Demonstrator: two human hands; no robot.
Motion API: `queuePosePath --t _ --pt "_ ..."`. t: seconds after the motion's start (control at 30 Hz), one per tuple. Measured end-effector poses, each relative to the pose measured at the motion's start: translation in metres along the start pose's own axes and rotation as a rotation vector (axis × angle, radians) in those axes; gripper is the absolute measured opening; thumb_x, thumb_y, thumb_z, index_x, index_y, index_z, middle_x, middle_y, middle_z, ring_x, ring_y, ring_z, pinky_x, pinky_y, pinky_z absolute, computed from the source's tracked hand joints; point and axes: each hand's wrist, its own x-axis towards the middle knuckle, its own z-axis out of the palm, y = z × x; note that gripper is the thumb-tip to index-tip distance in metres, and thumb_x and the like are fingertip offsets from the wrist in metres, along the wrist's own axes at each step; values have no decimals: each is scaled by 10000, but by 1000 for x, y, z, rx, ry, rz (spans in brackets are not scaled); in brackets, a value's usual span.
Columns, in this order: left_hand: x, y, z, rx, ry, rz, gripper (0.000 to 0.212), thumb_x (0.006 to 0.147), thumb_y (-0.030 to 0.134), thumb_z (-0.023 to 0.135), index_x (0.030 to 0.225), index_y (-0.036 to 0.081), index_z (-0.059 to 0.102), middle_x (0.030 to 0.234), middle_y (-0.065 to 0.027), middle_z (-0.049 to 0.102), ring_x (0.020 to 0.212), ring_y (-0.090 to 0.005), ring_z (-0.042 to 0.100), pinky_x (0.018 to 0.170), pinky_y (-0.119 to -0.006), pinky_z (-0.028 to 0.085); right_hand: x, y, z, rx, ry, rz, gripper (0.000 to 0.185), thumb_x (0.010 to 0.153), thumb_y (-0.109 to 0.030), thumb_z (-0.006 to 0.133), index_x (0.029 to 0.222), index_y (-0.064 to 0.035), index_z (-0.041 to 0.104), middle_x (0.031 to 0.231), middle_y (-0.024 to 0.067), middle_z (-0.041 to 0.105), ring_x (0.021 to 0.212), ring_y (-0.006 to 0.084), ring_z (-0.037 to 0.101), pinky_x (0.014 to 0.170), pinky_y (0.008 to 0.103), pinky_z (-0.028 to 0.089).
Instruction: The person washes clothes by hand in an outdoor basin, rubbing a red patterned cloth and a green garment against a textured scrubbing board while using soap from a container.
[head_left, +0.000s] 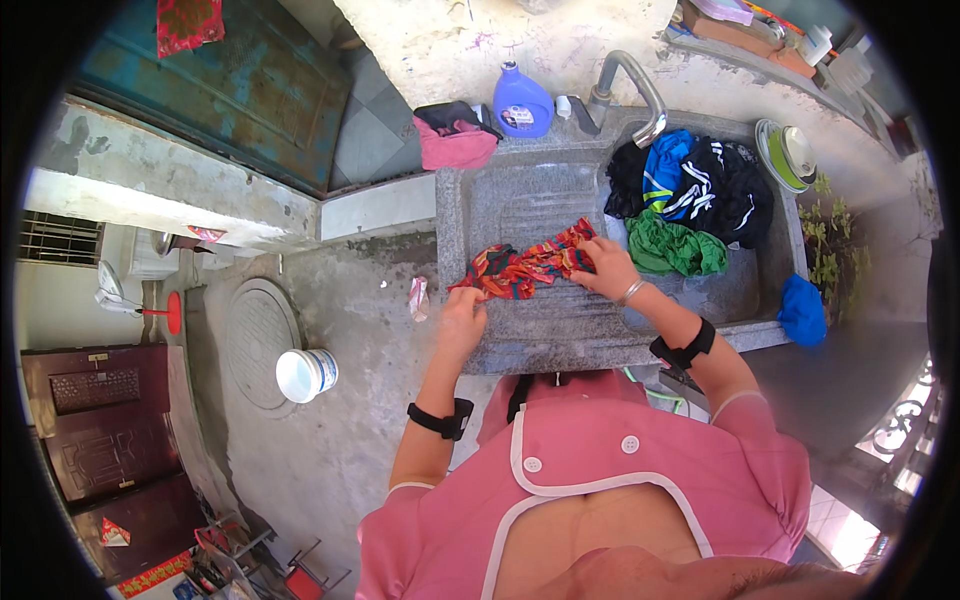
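Note:
A red, multicoloured patterned cloth garment (517, 268) lies bunched and stretched across the ribbed washboard (525, 195) of a grey stone laundry sink. At its left end, my left hand (459, 319) pinches the fabric between thumb and fingers. My right hand (609, 268) grips the other end, close to the basin's edge. In the basin to the right, a green cloth (671, 244) rests against a heap of black clothes with white stripes (720, 184). A blue garment (666, 161) lies among the black ones.
Behind the washboard stand a purple detergent bottle (523, 101), a pink cloth bundle (454, 139) and a curved metal faucet (630, 82). Stacked bowls (784, 157) sit at the sink's right rim, with a blue cloth (801, 310) nearer. A white bucket (304, 375) stands on the concrete floor.

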Motion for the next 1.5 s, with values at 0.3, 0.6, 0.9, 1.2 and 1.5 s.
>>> queuePosePath --t 0.3,0.6,0.9,1.2,1.5 --pt "22 30 24 0 -8 116 537 697 43 667 1194 67 466 1276 -182 413 1009 -343 538 860 -366 451 15 -22 -9 -9 -196 63 221 719 -91 615 922 -70 531 792 94 572 777 231 574 650 358 461" --pt "51 37 14 -151 -103 -40 163 792 136 598 915 49 535 986 -162 583 906 -361 557 716 -404 451 38 -68 -86 1225 -86 237 172 720 -8 510 887 -46 493 829 25 558 737 100 532 682 228 443" --pt "66 50 -43 -761 414 50 140 939 209 463 944 70 462 755 10 430 706 -57 397 645 -220 368 41 -45 -123 861 335 96 209 679 52 581 806 -59 457 780 -10 519 718 71 483 648 211 414" --pt "40 34 -72 -980 254 -185 123 940 205 463 912 86 470 768 23 484 669 -60 479 623 -224 440 11 5 -124 -168 -271 -46 234 664 -57 635 849 -22 495 894 150 583 814 267 574 683 347 468" --pt "-21 4 -6 -231 -315 -206 373 755 295 694 971 40 528 815 -95 600 757 -218 589 687 -328 463 21 8 -21 -129 -194 -46 468 664 -330 708 1003 -46 558 1105 244 527 1035 358 511 855 407 426"
